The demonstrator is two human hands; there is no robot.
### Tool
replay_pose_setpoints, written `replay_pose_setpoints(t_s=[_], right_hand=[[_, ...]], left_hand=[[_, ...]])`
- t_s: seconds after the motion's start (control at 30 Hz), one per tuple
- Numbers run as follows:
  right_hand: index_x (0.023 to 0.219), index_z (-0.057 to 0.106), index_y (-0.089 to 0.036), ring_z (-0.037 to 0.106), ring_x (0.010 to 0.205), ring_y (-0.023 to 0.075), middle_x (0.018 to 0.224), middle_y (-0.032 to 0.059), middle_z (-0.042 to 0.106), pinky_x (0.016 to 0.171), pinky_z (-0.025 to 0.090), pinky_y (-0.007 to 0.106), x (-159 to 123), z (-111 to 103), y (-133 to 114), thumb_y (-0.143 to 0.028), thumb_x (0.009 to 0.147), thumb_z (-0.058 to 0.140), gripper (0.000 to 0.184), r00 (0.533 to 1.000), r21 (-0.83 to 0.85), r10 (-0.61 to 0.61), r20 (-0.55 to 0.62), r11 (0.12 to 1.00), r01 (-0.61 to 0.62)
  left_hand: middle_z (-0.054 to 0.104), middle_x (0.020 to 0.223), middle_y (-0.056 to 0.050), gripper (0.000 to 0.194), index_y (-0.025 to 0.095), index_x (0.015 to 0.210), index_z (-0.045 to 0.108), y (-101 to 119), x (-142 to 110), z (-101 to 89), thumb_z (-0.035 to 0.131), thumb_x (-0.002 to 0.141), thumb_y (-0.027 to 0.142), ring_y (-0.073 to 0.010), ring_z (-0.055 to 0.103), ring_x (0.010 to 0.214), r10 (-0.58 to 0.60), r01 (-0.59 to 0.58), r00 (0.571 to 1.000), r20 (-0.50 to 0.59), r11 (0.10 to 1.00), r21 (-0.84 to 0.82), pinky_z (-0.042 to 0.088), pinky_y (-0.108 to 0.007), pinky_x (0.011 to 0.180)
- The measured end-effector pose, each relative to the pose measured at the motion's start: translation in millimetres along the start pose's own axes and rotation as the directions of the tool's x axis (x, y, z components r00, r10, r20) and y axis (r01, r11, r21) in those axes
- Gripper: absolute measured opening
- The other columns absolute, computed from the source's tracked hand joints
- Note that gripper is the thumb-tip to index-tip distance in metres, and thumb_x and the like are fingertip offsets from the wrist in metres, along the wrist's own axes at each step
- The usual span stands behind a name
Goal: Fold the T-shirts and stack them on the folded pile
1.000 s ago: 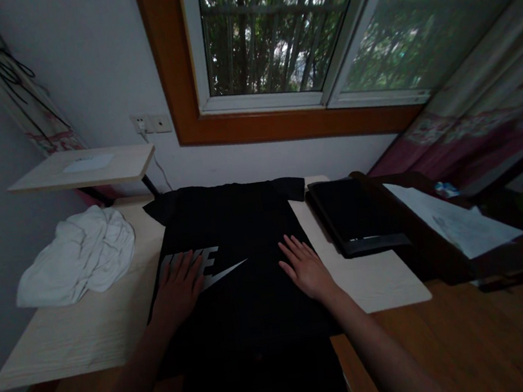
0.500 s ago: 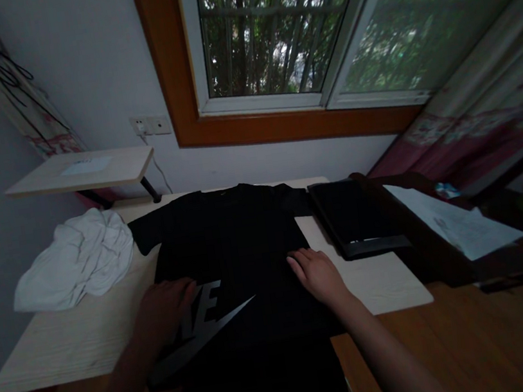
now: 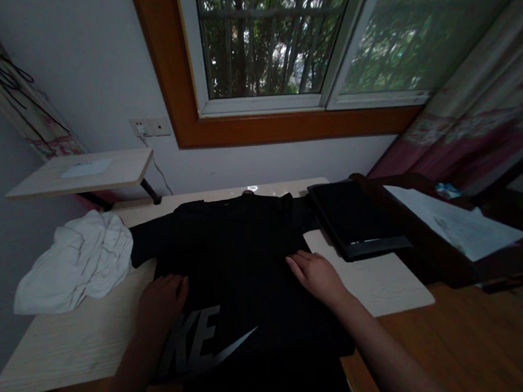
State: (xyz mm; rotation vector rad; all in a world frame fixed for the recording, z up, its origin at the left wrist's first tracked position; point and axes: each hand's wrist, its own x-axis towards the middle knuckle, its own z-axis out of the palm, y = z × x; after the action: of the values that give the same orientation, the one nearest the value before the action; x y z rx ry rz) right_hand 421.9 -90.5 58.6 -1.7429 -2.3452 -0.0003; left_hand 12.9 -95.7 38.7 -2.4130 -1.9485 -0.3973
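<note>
A black T-shirt (image 3: 236, 258) with a grey printed logo near its hem lies spread on a light wooden table (image 3: 82, 344), collar toward the window. My left hand (image 3: 161, 297) rests on the shirt's left side, above the print, thumb a little apart from the fingers. On the opposite side, my right hand (image 3: 316, 273) lies on the fabric with its fingers stretched out. Neither hand visibly grips the cloth. The shirt's lower edge hangs at the table's front, dark against my dark clothing.
A crumpled white cloth (image 3: 76, 261) lies at the left, below a small raised shelf (image 3: 78, 173). At the right, a black flat folder-like object (image 3: 355, 218) touches the right sleeve. Farther right are paper sheets (image 3: 454, 221) on a dark surface. A window (image 3: 288, 36) stands behind the table.
The T-shirt has slid toward me; its collar and print sit lower, and the table's back edge shows behind it. My left hand has shifted slightly left; my right hand stays nearly in place.
</note>
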Motion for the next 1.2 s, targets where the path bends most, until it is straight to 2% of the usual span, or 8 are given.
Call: replay_pose_setpoints(t_s=[0.1, 0.2, 0.3, 0.4, 0.57, 0.77, 0.97, 1.2], right_hand=[[0.081, 0.071, -0.023, 0.071, 0.074, 0.0185, 0.080, 0.0044, 0.075, 0.070, 0.045, 0.029, -4, 0, -1, -0.044, 0.109, 0.034, 0.051, 0.995, 0.066, -0.026, 0.094, 0.998, 0.019], [0.080, 0.072, -0.024, 0.071, 0.073, 0.0184, 0.079, 0.0029, 0.075, 0.068, 0.046, 0.028, -2, 2, -3, -0.046, 0.109, 0.034, 0.052, 0.990, 0.137, -0.060, 0.130, 0.990, 0.042], [0.097, 0.075, -0.024, 0.072, 0.086, 0.0195, 0.091, 0.0044, 0.077, 0.080, 0.051, 0.030, 10, 5, -6, -0.041, 0.109, 0.036, 0.044, 0.994, 0.213, -0.100, 0.034, 0.973, 0.090], [0.119, 0.072, -0.023, 0.068, 0.107, 0.0214, 0.114, 0.0069, 0.075, 0.098, 0.052, 0.035, 32, 11, -12, -0.036, 0.108, 0.040, 0.036, 0.987, 0.243, -0.141, -0.075, 0.957, 0.155], [0.145, 0.057, -0.018, 0.046, 0.144, 0.0280, 0.156, 0.0127, 0.050, 0.121, 0.037, 0.046, 75, 35, -35, -0.040, 0.105, 0.046, 0.047, 0.982, 0.172, -0.169, -0.084, 0.968, 0.181], [0.155, 0.045, -0.021, 0.027, 0.155, 0.0286, 0.167, 0.0102, 0.032, 0.126, 0.023, 0.053, 106, 65, -56, -0.047, 0.105, 0.044, 0.056, 0.982, 0.124, -0.188, 0.017, 0.975, 0.184], [0.155, 0.045, -0.022, 0.029, 0.155, 0.0281, 0.167, 0.0100, 0.031, 0.125, 0.025, 0.053, 118, 69, -29, -0.047, 0.106, 0.042, 0.055, 0.988, 0.099, -0.152, -0.002, 0.983, 0.152], [0.147, 0.055, -0.014, 0.040, 0.149, 0.0284, 0.160, 0.0139, 0.044, 0.125, 0.029, 0.049, 113, 63, 25, -0.039, 0.105, 0.044, 0.050, 0.998, 0.039, -0.035, -0.049, 0.999, 0.036]], left_hand=[[0.073, 0.075, -0.009, 0.049, 0.022, 0.074, 0.070, 4, -8, -9.3, 0.035, 0.102, 0.041, -0.0244, 0.069, 0.072, -0.016, 0.008, 0.998, 0.058, 0.992, 0.130, 0.048, -0.037, 0.071], [0.073, 0.078, -0.008, 0.047, 0.022, 0.076, 0.069, 5, -8, -11.4, 0.035, 0.102, 0.041, -0.0246, 0.069, 0.073, -0.013, 0.008, 0.999, 0.031, 0.988, 0.151, 0.050, -0.037, 0.070], [0.075, 0.095, -0.010, 0.038, 0.022, 0.090, 0.071, 5, 4, -6.5, 0.039, 0.101, 0.038, -0.0249, 0.070, 0.090, 0.021, -0.015, 0.998, -0.052, 0.993, 0.114, 0.055, -0.038, 0.083], [0.070, 0.129, -0.011, 0.034, 0.021, 0.114, 0.071, 12, 28, 2.6, 0.044, 0.100, 0.035, -0.0260, 0.065, 0.117, 0.080, -0.077, 0.991, -0.109, 0.997, 0.027, 0.053, -0.042, 0.102], [0.050, 0.156, -0.014, 0.048, 0.015, 0.141, 0.058, 40, 78, 25.3, 0.042, 0.101, 0.036, -0.0292, 0.041, 0.148, 0.165, -0.167, 0.984, -0.074, 0.986, -0.027, 0.037, -0.047, 0.121], [0.039, 0.163, -0.016, 0.056, 0.017, 0.152, 0.047, 48, 107, 53.3, 0.037, 0.103, 0.042, -0.0326, 0.032, 0.153, 0.083, -0.084, 0.996, -0.024, 0.996, -0.042, 0.025, -0.057, 0.124], [0.036, 0.165, -0.013, 0.059, 0.020, 0.155, 0.043, 22, 103, 59.2, 0.033, 0.104, 0.048, -0.0296, 0.030, 0.154, 0.062, -0.062, 0.997, -0.050, 0.998, -0.001, 0.022, -0.054, 0.125], [0.036, 0.165, -0.014, 0.060, 0.018, 0.154, 0.043, -4, 96, 56.2, 0.034, 0.103, 0.048, -0.0298, 0.031, 0.154, 0.037, -0.037, 0.998, -0.053, 0.999, 0.009, 0.024, -0.052, 0.124]])
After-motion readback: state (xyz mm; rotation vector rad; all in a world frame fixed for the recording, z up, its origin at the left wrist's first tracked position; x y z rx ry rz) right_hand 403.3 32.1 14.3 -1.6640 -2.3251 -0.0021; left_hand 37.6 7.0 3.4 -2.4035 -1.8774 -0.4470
